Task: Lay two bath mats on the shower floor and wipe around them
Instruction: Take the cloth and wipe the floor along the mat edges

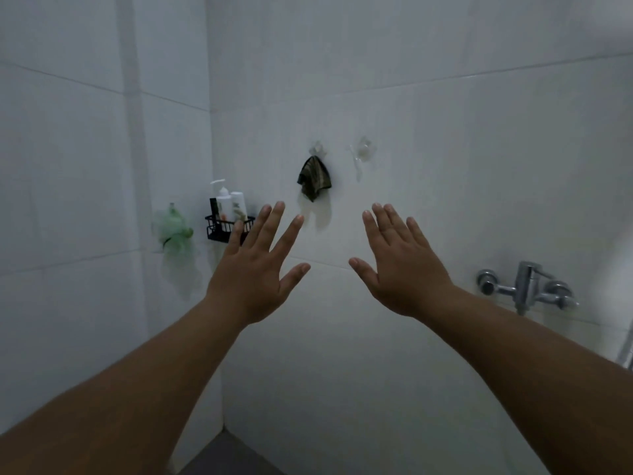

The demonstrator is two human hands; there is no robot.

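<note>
White-tiled walls (428, 108) meet in a corner of a shower stall, and only a dark grey sliver of the shower floor (226, 455) shows at the bottom of the view, bare where it can be seen. No bath mat appears anywhere in this view. On the back wall a dark cloth (314, 178) hangs from a clear hook (318, 149), with a second clear hook (363, 150) just beside it to the right. A black wire caddy (221, 228) near the corner holds white bottles (230, 202), and a green mesh sponge (174, 231) hangs on the left wall. A chrome mixer tap (527, 286) is fixed low on the right. Both arms reach forward and up. The left hand (255, 272) has its grip fully spread, fingers fanned, holding nothing; its fingers partly cover the caddy. The right hand (399, 270) is likewise flat and wide open, empty, apart from the wall things.
</note>
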